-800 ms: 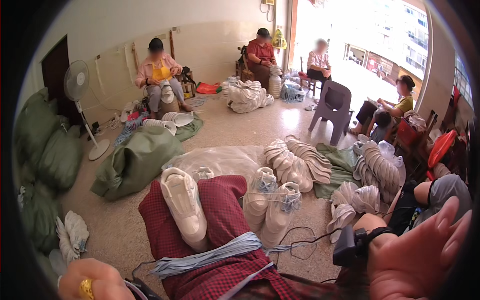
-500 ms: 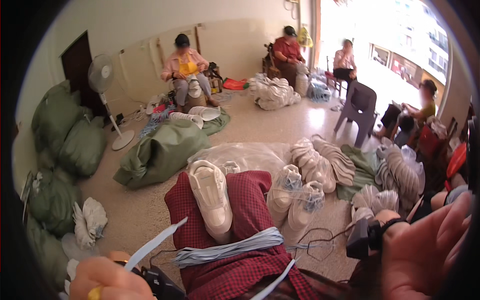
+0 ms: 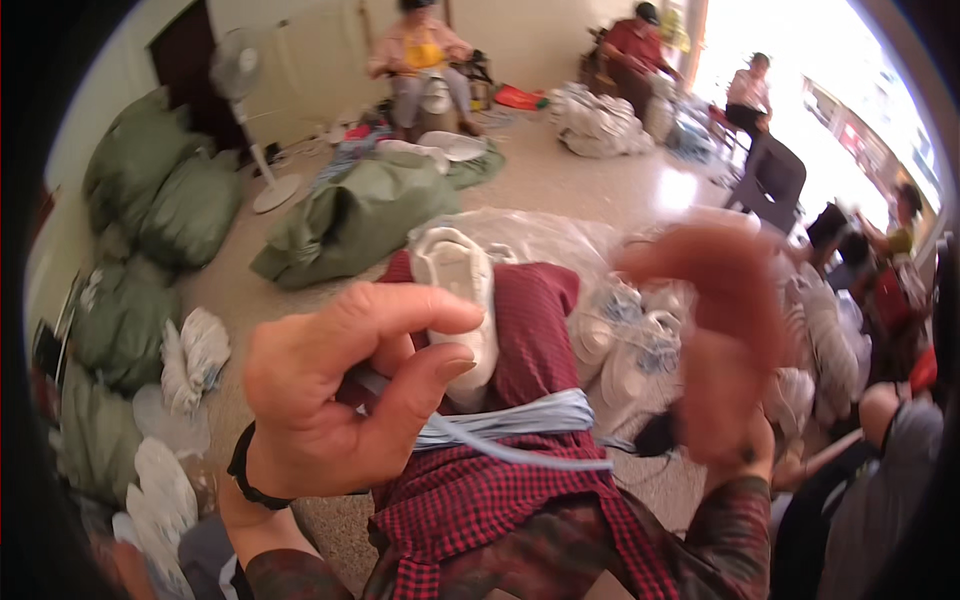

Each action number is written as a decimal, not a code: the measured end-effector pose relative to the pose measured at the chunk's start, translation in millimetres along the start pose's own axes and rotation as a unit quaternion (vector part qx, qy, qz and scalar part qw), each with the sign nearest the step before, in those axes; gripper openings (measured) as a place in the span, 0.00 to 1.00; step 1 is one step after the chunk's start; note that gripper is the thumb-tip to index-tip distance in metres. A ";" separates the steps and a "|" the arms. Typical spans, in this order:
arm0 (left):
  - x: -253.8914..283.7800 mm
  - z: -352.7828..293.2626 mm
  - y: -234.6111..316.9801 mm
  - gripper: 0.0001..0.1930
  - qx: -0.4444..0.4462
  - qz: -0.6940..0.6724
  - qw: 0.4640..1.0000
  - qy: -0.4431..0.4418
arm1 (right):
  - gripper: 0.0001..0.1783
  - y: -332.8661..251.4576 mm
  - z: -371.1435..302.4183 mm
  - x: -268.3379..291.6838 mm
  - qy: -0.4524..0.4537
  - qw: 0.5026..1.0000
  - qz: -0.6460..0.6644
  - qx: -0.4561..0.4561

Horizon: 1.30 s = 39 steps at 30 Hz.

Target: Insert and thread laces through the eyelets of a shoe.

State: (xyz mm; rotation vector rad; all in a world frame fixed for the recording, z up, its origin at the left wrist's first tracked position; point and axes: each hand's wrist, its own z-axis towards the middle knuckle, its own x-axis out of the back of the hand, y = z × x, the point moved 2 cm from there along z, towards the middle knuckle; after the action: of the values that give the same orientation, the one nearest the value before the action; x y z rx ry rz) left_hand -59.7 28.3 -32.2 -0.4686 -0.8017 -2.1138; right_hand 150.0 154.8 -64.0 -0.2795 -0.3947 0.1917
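A white sneaker [image 3: 458,262] rests on my lap, on a red-and-black checked cloth [image 3: 538,335], partly hidden behind my left hand [image 3: 350,385]. That hand is raised, its thumb and index finger bent toward each other with a gap between them. A pale blue shoelace [image 3: 530,457] comes out from the curled fingers of the left hand and trails to the right. Across my lap lies a bundle of pale blue laces [image 3: 555,410]. My right hand [image 3: 720,320] is lifted on the right and smeared by motion, so its fingers cannot be read.
Laced white shoes [image 3: 625,370] stand right of my lap, near stacked white shoe parts [image 3: 810,310]. Green sacks [image 3: 350,220] lie ahead and at left. A standing fan [image 3: 237,70], a grey chair [image 3: 768,175] and several seated people are farther off.
Both hands have come up and inward over my lap, the left one bringing the lace along. My view has tilted downward. The right hand has turned from an open palm into a blur.
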 end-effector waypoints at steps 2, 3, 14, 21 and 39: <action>-16.0 -2.6 -15.7 0.10 -0.034 -0.048 0.998 -0.025 | 0.21 10.7 2.9 -52.3 -0.144 0.936 0.260 -0.187; -25.3 2.7 -25.1 0.10 -0.045 -0.060 0.997 -0.032 | 0.24 23.9 -12.7 -73.8 -0.155 0.899 0.342 -0.225; -66.3 -26.9 -91.6 0.07 0.143 -0.149 0.951 -0.230 | 0.17 59.7 -68.3 -50.0 -0.115 0.880 0.320 -0.333; -76.5 -27.6 -105.8 0.10 0.208 -0.313 0.892 -0.252 | 0.16 90.2 -134.2 6.4 -0.099 0.883 0.218 -0.404; -100.8 -3.9 -67.1 0.08 0.050 -0.074 0.925 -0.369 | 0.17 86.1 -98.3 -96.2 -0.167 0.828 0.373 -0.383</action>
State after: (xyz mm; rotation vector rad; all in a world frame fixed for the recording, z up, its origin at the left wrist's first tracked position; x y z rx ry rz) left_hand -52.4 113.6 -117.9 -1.2172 -1.3909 -2.0088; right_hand 91.3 190.7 -211.0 -1.2167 -0.6901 0.8703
